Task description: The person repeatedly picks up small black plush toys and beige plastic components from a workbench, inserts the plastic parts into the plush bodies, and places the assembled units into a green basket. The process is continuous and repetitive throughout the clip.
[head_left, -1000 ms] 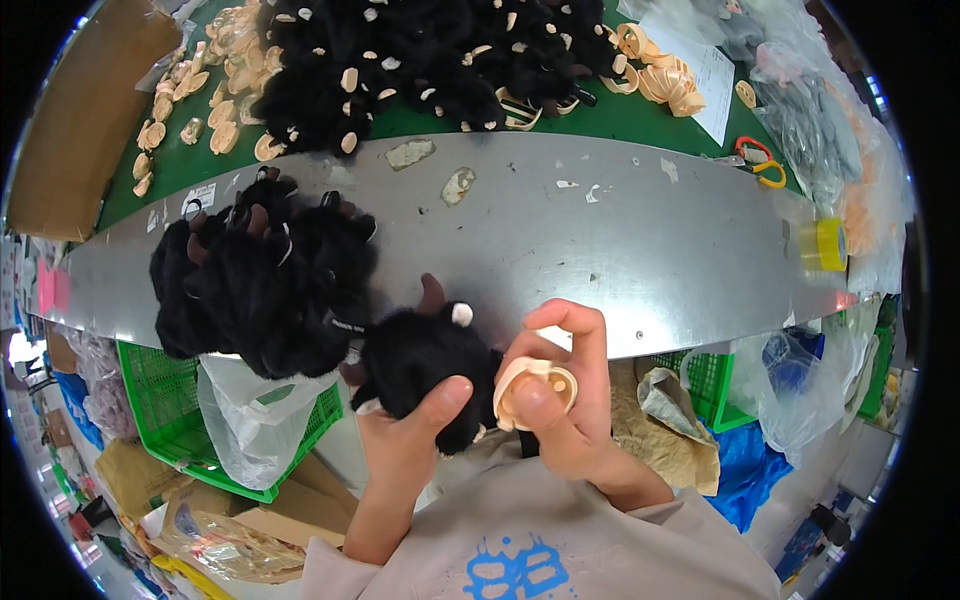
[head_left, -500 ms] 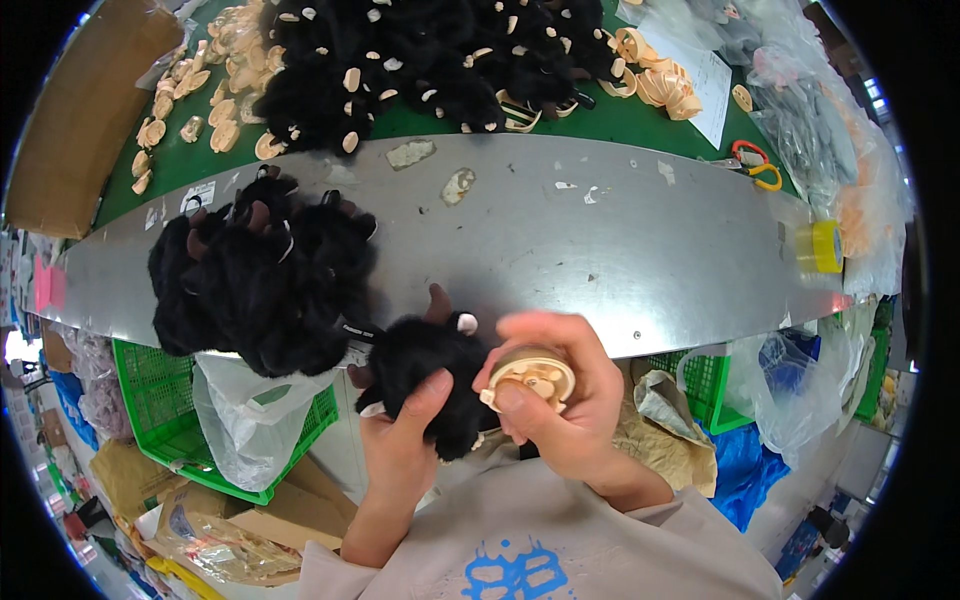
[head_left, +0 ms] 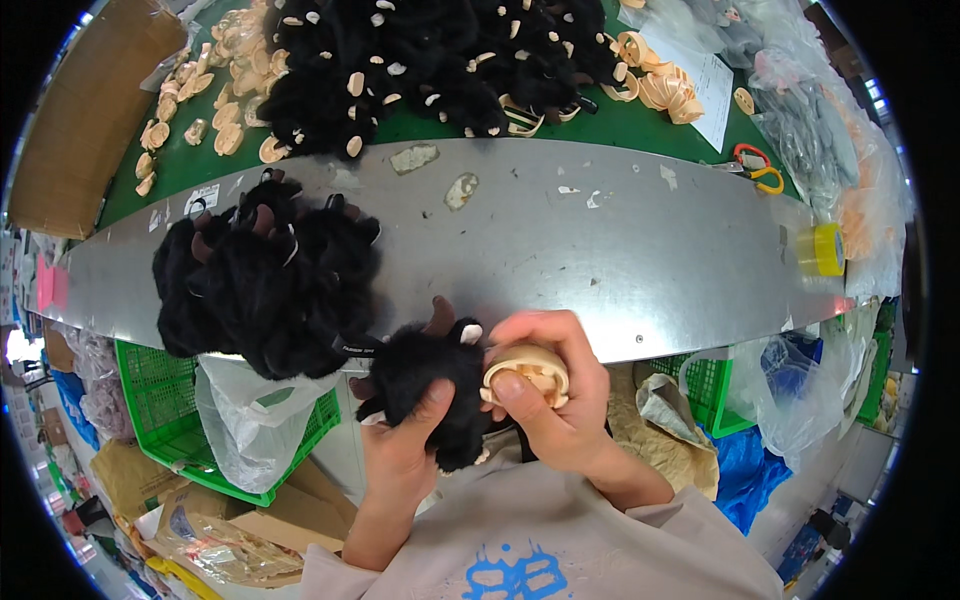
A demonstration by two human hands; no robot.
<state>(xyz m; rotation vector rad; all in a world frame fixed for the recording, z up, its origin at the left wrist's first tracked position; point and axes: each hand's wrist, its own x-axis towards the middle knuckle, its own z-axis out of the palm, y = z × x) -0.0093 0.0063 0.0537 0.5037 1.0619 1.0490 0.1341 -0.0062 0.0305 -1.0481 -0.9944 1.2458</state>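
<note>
Well, at the far left a brown cardboard box [head_left: 90, 120] leans beside loose beige pieces [head_left: 229, 140] strewn on a green surface [head_left: 420, 127]. Below them, a clump of black plush toys [head_left: 260, 290] lies on the metal bench [head_left: 560, 240], and under the bench's near edge sits a green crate [head_left: 165, 400] with a clear plastic bag [head_left: 245, 430] hanging over its side.

Toward the middle, the left hand [head_left: 395, 455] is clamped on a black plush toy [head_left: 415, 365] with brown horns and a pale ear, thumb across the fur — the toy is held at the bench's near edge. Behind, at the back, spreads a larger black heap [head_left: 430, 60] dotted with pale bits.

Just right of the toy, the right hand [head_left: 572, 410] grips a rounded, hollow beige plastic part [head_left: 535, 362], thumb pressed inside, fingers curled around behind; whether part and fur touch, I cannot tell.

Farther right come a white sheet [head_left: 712, 100], scissors [head_left: 765, 180] with red and yellow handles — then a yellow tape roll [head_left: 828, 250].
</note>
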